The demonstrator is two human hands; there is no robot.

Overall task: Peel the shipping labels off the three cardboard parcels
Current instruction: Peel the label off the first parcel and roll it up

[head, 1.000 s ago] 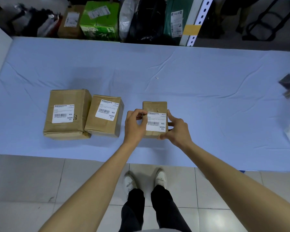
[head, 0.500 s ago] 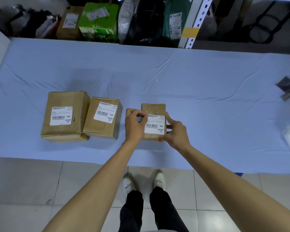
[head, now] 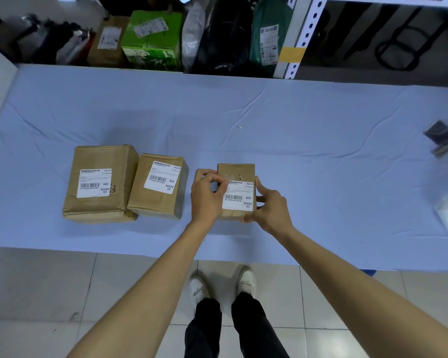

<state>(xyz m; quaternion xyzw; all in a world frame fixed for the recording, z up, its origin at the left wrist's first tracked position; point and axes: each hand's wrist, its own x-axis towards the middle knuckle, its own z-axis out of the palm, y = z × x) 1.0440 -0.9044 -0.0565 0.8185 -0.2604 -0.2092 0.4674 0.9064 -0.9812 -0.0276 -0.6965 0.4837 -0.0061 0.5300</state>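
Three brown cardboard parcels lie in a row on the pale blue cloth-covered worktop (head: 321, 164), toward its near edge. The right hand (head: 269, 210) grips the right side of the small right parcel (head: 236, 173). The left hand (head: 206, 196) curls its fingers (head: 219, 180) at the far-left corner of the parcel's white shipping label (head: 238, 196), seemingly pinching it, though they hide that corner. The large left parcel (head: 101, 156) and middle parcel (head: 155, 202) touch, both still labelled.

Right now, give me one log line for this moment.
left hand pinches corner of label | right hand grips small parcel | label mostly stuck | left parcel, middle parcel: labels on
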